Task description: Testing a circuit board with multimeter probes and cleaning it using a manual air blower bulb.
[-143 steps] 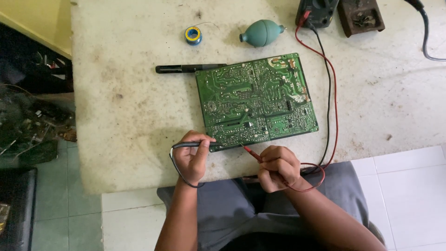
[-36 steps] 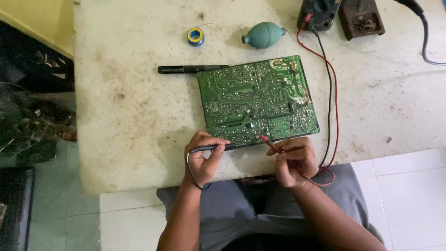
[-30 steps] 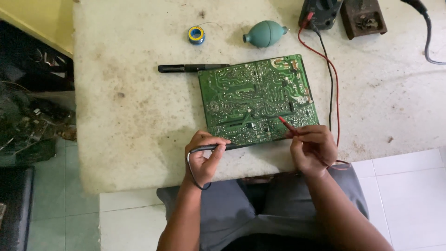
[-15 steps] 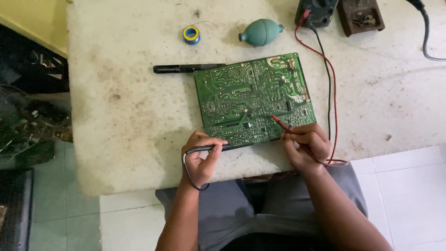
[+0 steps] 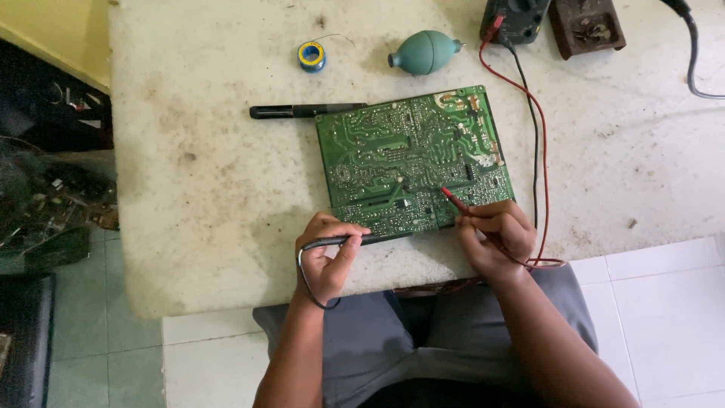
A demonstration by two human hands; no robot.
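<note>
Probing in progress, board as landmark. Left hand (image 5: pixel 326 257), just off the board's near edge, is closed around the black probe (image 5: pixel 362 239), tip lying along that edge. Right hand (image 5: pixel 492 234) at the board's near right corner pinches the red probe (image 5: pixel 455 200), tip down on the solder side. Board (image 5: pixel 411 159) lies flat on the tabletop (image 5: pixel 196 181), solder side up, both probes on it. No parts look lifted, and whether the far half has been checked I can't tell. Red and black leads (image 5: pixel 538 151) run past the board's right edge to the meter (image 5: pixel 513 17) beyond it. Beyond the far edge: black pen-like tool (image 5: pixel 302 111) touching the left corner, then green bulb (image 5: pixel 423 51) and solder spool (image 5: pixel 310 55), all untouched.
</note>
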